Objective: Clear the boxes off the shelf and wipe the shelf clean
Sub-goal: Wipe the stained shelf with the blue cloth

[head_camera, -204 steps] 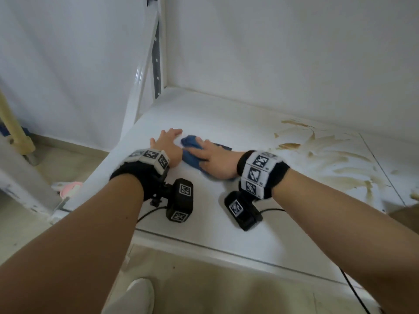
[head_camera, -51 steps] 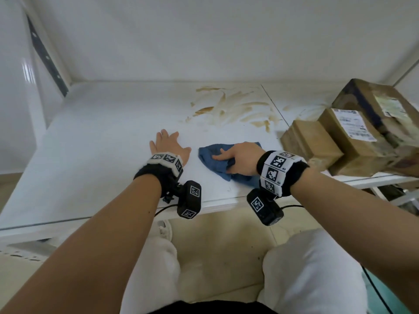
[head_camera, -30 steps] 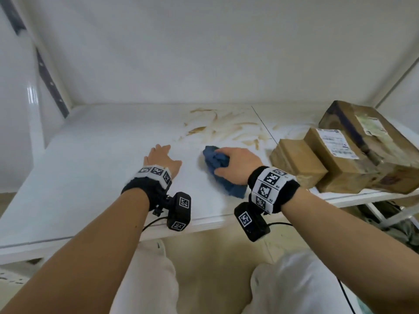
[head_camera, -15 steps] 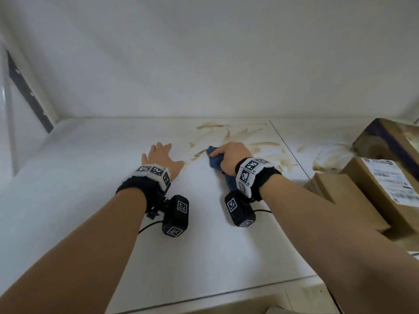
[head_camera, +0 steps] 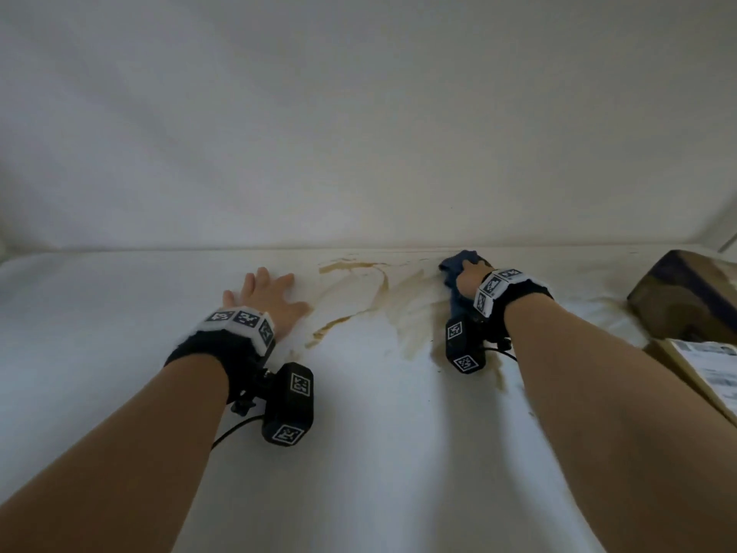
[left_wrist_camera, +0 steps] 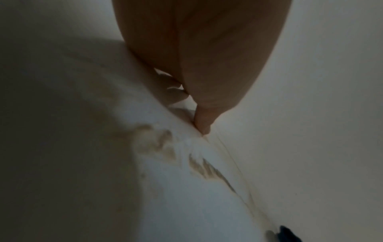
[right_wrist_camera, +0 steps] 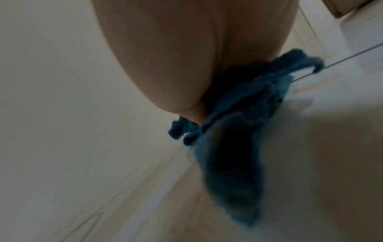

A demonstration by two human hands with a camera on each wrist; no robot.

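Note:
My right hand (head_camera: 467, 274) grips a bunched blue cloth (head_camera: 454, 269) and presses it onto the white shelf (head_camera: 119, 333), right where the shelf meets the back wall. The cloth (right_wrist_camera: 238, 114) trails out from under my palm in the right wrist view. Brown smeared stains (head_camera: 359, 291) lie between my two hands, and the left wrist view shows the stains (left_wrist_camera: 157, 142) beside the thumb. My left hand (head_camera: 266, 298) lies flat on the shelf with its fingers spread, holding nothing. Two cardboard boxes stand at the right edge: a dark-taped box (head_camera: 686, 301) and a labelled box (head_camera: 710, 373).
The white back wall (head_camera: 359, 133) rises directly behind the shelf. A seam line (right_wrist_camera: 342, 56) crosses the shelf near the cloth. A box corner (right_wrist_camera: 339, 6) shows at the top right of the right wrist view.
My right hand has pushed the cloth back and to the right, across the stains to the back wall. The left hand stays flat in place. The view has moved in closer.

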